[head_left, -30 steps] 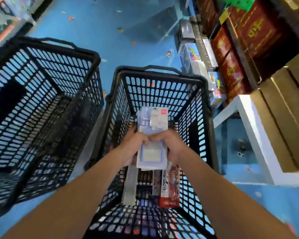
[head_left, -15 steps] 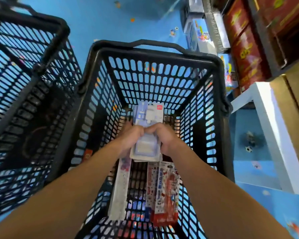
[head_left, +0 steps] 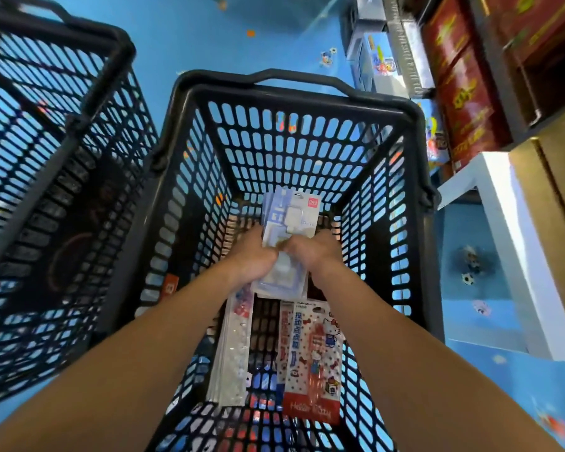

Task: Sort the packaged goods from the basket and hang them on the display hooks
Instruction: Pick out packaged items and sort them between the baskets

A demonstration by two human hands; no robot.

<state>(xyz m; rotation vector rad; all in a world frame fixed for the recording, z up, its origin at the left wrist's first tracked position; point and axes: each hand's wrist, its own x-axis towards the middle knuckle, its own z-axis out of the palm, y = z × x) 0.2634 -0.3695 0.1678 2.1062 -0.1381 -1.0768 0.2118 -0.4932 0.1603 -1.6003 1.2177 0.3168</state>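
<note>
Lying flat on the bottom of the black mesh basket [head_left: 307,93], under the forearms: a red-and-white cartoon-cat packet [head_left: 310,363] and, just left of it, a long clear packet [head_left: 234,347]. Further in, gripping one stack of blue-and-white packets [head_left: 292,213] from both sides, left hand [head_left: 253,259] and right hand [head_left: 313,252] curled round it, thumbs nearly meeting, its middle covered. Hemmed by mesh walls all round, open only upward. Just left, a second black basket [head_left: 79,125], contents too dark to read. Beyond, blue floor [head_left: 209,34]; at right a white shelf [head_left: 506,230] and red boxes [head_left: 460,102], cut off.
</note>
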